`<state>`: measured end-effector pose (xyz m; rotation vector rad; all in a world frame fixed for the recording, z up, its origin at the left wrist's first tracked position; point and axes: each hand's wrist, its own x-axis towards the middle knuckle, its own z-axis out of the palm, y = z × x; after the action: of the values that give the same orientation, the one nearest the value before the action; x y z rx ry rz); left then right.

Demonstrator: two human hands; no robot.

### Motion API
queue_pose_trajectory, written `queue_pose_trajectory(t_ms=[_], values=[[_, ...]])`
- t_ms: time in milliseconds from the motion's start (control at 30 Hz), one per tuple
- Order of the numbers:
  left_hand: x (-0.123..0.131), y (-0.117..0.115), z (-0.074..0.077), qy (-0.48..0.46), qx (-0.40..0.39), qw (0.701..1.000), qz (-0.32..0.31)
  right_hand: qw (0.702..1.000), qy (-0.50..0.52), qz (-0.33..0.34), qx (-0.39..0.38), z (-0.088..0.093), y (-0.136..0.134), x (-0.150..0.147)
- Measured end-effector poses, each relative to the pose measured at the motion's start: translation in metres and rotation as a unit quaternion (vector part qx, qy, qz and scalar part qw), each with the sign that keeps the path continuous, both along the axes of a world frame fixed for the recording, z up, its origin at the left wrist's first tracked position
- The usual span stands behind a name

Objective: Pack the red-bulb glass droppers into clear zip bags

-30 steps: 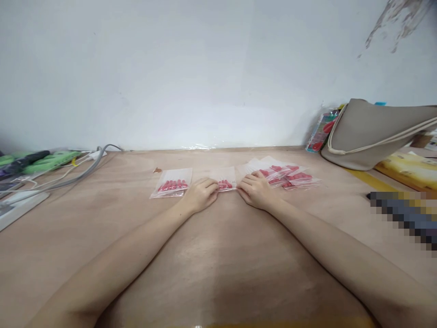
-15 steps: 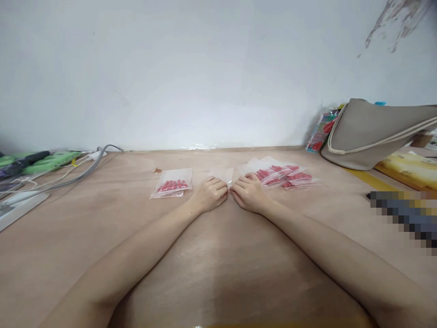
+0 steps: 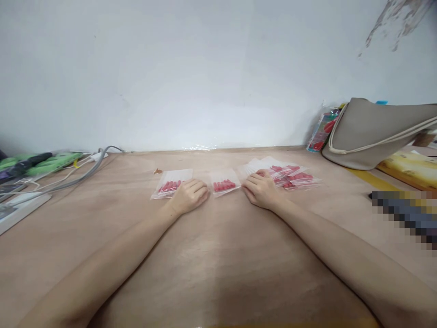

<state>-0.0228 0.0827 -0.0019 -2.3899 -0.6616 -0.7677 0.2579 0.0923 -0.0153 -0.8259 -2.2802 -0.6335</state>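
A clear plastic bag with several red pieces (image 3: 224,185) lies flat on the wooden table (image 3: 218,237) between my hands. My left hand (image 3: 191,195) rests at its left with the fingers curled together, partly over another bag of red pieces (image 3: 170,186). Whether anything is inside that hand is hidden. On the right, my right hand (image 3: 261,187) is also closed, knuckles up, at the left edge of a spread pile of similar bags (image 3: 300,177). Its fingertips are tucked out of sight.
A grey bag (image 3: 365,132) leans at the back right beside a colourful package (image 3: 322,132) and a yellow item (image 3: 409,168). Cables (image 3: 99,159) and green things (image 3: 54,163) lie at the left. A small brown object (image 3: 157,171) sits behind the left bag.
My hands have moved apart, the left one leftward and the right one slightly rightward. The middle bag, mostly covered before, now shows its red pieces between them.
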Motion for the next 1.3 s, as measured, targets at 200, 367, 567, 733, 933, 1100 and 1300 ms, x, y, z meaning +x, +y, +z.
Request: queue_pose_trajectory(t_ms=[200, 367, 567, 733, 933, 1100, 1300], values=[[-0.02, -0.008, -0.001, -0.037, -0.033, 0.998, 0.033, 0.996, 0.055, -0.024, -0.059, 0.0, 0.004, 0.012], [0.011, -0.015, 0.0, -0.027, -0.115, 0.992, 0.04, 0.992, 0.072, 0.012, -0.101, -0.002, -0.006, -0.014], [0.029, -0.002, -0.009, 0.006, -0.162, 0.985, 0.057, 0.986, 0.031, 0.039, -0.161, 0.003, -0.009, -0.012], [0.008, 0.009, -0.004, -0.017, -0.147, 0.985, 0.09, 0.986, -0.035, -0.055, -0.151, 0.014, -0.002, 0.014], [-0.033, 0.011, 0.005, -0.001, -0.167, 0.978, 0.122, 0.974, -0.092, -0.108, -0.177, 0.018, 0.001, 0.026], [-0.046, -0.001, 0.007, 0.046, -0.211, 0.969, 0.118, 0.969, -0.094, -0.066, -0.219, 0.015, -0.001, 0.016], [-0.041, -0.019, 0.023, 0.058, -0.189, 0.967, 0.158, 0.961, -0.051, 0.043, -0.267, 0.005, -0.007, -0.015]])
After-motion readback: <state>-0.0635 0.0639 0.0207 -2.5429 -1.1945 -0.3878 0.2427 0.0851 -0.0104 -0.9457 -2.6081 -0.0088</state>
